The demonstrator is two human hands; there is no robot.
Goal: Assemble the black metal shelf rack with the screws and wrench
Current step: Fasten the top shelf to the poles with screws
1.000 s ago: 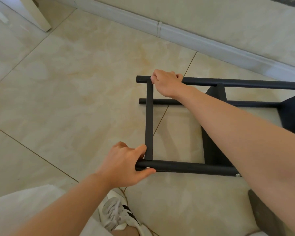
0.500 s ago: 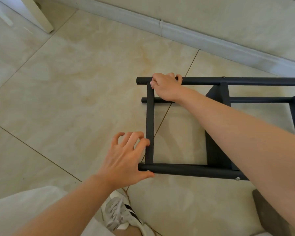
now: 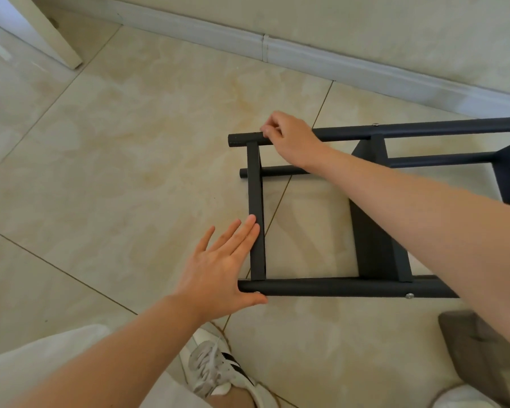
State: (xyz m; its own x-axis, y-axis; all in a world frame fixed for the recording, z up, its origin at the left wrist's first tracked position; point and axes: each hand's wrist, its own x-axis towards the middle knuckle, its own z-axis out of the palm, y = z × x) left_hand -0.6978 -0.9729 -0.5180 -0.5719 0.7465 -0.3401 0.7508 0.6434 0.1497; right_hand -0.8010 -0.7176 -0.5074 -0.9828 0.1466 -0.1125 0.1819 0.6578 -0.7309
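Observation:
The black metal shelf rack (image 3: 336, 287) lies on its side on the tiled floor, its round posts running left to right and a flat crossbar (image 3: 255, 207) joining them at the left end. My left hand (image 3: 221, 272) is flat and open, fingers resting against the crossbar and the thumb under the near post. My right hand (image 3: 289, 136) sits on the far post near its left end, fingertips pinched together at the post's top; whether they hold a screw is hidden. Silver screw heads (image 3: 409, 295) show on the posts.
A white skirting board (image 3: 306, 58) runs along the wall behind the rack. A white furniture leg (image 3: 56, 39) stands at the top left. My sneaker (image 3: 218, 369) is just below the rack, and a brown cushion-like object (image 3: 477, 348) lies at the lower right.
My left hand let go of the near post's end and opened flat against the crossbar. My right hand loosened its grasp on the far post and now pinches at its top.

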